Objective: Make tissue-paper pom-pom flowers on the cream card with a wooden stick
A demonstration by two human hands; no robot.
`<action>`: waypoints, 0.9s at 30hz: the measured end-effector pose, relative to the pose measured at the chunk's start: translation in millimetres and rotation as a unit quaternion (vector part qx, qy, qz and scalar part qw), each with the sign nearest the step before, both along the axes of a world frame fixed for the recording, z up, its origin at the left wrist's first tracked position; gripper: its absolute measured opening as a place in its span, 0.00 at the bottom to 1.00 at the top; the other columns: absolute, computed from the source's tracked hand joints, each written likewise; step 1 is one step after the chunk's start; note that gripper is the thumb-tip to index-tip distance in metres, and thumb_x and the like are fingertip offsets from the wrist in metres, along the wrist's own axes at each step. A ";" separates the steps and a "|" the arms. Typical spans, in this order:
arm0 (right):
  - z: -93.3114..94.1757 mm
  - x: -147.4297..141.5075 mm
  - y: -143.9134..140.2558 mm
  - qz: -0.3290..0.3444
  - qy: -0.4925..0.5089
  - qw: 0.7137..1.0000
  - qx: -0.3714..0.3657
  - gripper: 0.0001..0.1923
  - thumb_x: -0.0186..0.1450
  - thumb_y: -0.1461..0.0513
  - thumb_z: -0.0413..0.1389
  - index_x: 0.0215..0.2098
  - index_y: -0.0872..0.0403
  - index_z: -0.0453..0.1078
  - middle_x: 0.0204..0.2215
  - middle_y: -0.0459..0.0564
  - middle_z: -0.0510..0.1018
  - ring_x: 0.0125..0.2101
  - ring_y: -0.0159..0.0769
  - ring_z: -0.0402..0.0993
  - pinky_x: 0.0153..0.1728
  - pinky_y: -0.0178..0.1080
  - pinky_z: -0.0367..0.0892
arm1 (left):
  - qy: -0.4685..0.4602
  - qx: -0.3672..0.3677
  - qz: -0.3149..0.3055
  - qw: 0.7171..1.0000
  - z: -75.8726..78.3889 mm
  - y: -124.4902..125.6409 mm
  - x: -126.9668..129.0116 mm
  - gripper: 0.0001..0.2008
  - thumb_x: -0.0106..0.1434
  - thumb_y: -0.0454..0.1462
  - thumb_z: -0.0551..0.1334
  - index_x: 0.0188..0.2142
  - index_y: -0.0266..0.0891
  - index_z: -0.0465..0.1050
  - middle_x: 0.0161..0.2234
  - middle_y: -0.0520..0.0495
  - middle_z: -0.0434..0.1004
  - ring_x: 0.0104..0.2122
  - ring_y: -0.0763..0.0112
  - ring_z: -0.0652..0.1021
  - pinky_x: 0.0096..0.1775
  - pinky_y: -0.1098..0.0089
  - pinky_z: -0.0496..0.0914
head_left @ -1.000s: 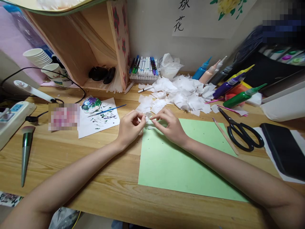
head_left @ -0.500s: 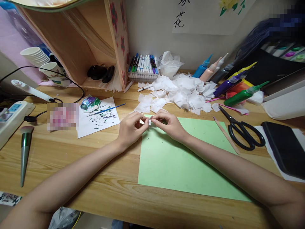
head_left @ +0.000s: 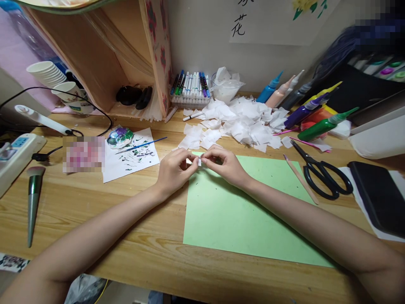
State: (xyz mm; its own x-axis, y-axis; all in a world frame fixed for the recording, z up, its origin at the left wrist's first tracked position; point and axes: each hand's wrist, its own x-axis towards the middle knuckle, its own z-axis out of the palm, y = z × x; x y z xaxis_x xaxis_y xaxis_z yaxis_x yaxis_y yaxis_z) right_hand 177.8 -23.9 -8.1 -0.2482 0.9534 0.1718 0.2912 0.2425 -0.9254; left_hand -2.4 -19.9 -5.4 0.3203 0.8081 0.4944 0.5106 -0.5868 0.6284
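Between my two hands is a small white piece of paper [head_left: 199, 161], pinched at the fingertips over the top left corner of a green sheet [head_left: 247, 211]. My left hand [head_left: 174, 169] grips its left side with thumb and forefinger. From the right, my right hand [head_left: 226, 166] has thumb and fingertips closed on the same scrap. Most of the paper is hidden by the fingers. Just beyond my hands lies a loose heap of torn white paper pieces [head_left: 243, 118].
Black scissors [head_left: 327, 179] and a wooden stick [head_left: 300, 179] lie to the right, near a black phone-like object [head_left: 379, 198]. Paint bottles [head_left: 329, 124] stand behind them. Leftward are a paint-marked sheet [head_left: 142, 158] with a thin blue brush [head_left: 145, 145], and a makeup brush [head_left: 33, 202].
Both hands stay in the same place, still pinching the paper scrap. A little more of its white shows between the fingertips.
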 end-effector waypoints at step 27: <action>4.1 -2.0 -5.9 -0.015 -0.035 0.996 0.076 0.04 0.60 0.65 0.57 0.27 0.54 0.71 0.27 0.46 0.68 0.29 0.32 0.64 0.30 0.37 0.60 | 0.004 -0.031 -0.016 0.999 3.0 -1.3 0.2 0.06 0.60 0.35 0.60 0.27 0.38 0.73 0.24 0.50 0.74 0.24 0.74 0.70 0.27 0.72 0.64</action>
State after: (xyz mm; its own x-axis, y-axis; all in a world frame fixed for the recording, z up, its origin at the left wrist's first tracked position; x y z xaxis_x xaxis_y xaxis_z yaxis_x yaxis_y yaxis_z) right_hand 175.8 -29.8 -3.9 -0.2369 0.9249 0.2974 0.3624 0.3681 -0.8563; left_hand -2.3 -21.2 -2.4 0.3507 0.8259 0.4415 0.4975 -0.5637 0.6594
